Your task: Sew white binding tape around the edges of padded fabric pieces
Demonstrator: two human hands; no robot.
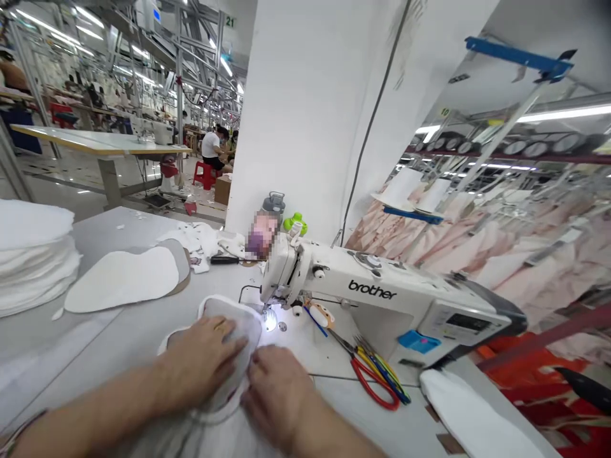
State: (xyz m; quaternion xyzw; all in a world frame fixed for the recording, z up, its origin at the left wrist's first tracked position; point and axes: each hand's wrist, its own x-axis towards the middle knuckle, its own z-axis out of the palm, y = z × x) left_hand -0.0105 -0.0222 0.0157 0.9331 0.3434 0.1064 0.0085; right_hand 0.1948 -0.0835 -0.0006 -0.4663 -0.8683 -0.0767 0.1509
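Observation:
A grey fabric piece with a thick white edge point(229, 375) lies on the sewing table, its right side at the lit needle area of a white Brother sewing machine point(334, 273). My left hand point(205, 353) rests flat on top of the piece, fingers stretched out and a ring on one of them. Just right of it, my right hand point(277, 388) has its fingers curled over the piece's right edge, close in front of the presser foot point(270, 318). My right fingertips are partly hidden. A second white edge shows beneath my left hand.
White sole-shaped pad point(124, 280) lies left, beside a stack of white pads point(33, 261). Red-handled scissors point(375, 385) and other tools lie under the machine arm. Fabric scraps point(191, 238), a grey-lidded bottle point(273, 203) and a white pillar point(296, 114) stand behind. People sit farther back.

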